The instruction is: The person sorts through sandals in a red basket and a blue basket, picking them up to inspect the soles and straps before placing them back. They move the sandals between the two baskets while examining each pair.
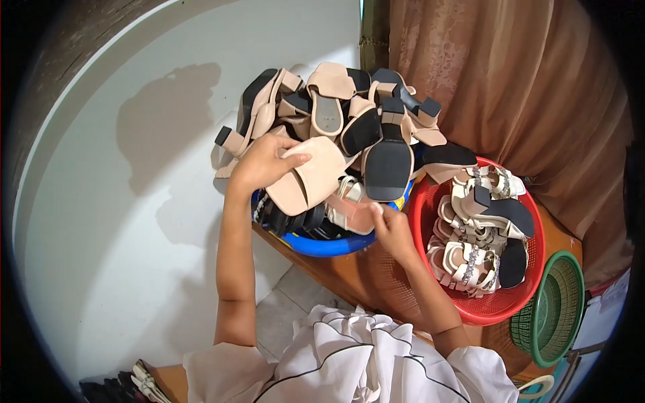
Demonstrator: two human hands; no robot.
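Note:
My left hand (263, 163) grips a beige square-toed sandal (314, 171) by its wide upper, above the front of the blue basket (329, 247). With thumb and fingers my right hand (394, 232) pinches the end of a white strappy sandal (349, 209) with a pinkish insole, at the basket's front rim; part of it looks blurred. Behind both hands rises a heap of beige block-heeled sandals (328, 111), some turned with black soles (388, 169) up. Black shoes (285, 218) lie under the beige sandal in the basket, partly hidden.
To the right stands a red basket (418, 235) with white jewelled sandals (470, 262) in it. Beyond it is a green basket (576, 295). A brown curtain (497, 80) hangs behind, and a white wall (87, 221) borders the left. More shoes (127, 386) show at lower left.

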